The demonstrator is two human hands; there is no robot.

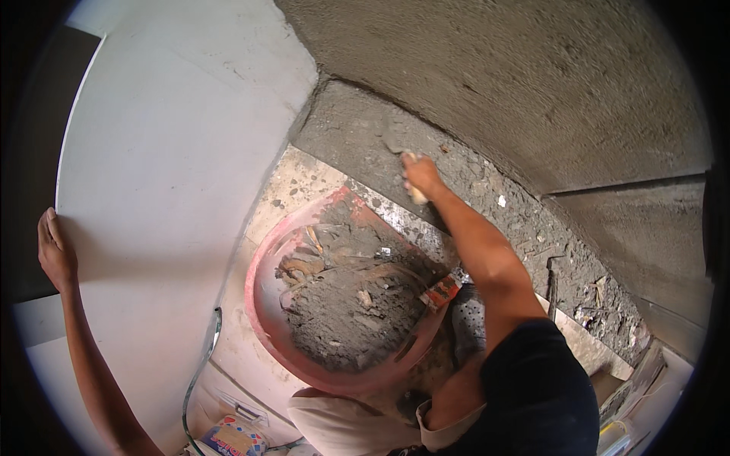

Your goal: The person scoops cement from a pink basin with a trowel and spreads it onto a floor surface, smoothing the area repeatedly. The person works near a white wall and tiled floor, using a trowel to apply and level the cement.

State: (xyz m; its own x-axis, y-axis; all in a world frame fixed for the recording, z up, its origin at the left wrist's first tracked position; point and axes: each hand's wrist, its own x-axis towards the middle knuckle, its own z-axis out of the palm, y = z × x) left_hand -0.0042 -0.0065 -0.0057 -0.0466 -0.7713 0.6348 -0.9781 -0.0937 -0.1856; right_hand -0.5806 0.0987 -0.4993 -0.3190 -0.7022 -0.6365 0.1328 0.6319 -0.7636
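Note:
My right hand (422, 175) is closed round the pale wooden handle of a trowel (417, 196). Its thin metal neck reaches toward the wet grey mortar (342, 114) in the corner, and the blade is hard to tell from the mortar. Out to the left, my left hand (58, 251) lies against the edge of a white wall (167, 152), fingers stretched and holding nothing. Between my arms stands a round reddish tub (262, 342) holding grey mortar mix (357, 296) with strips of debris and a torn orange-red scrap (441, 292).
A rough grey plastered wall (517, 68) rises on the far right side. Rubble (601, 296) lies along its foot, with a dark metal bar (553, 281) in it. A hose (199, 372) and a printed sack (232, 437) are at the lower left.

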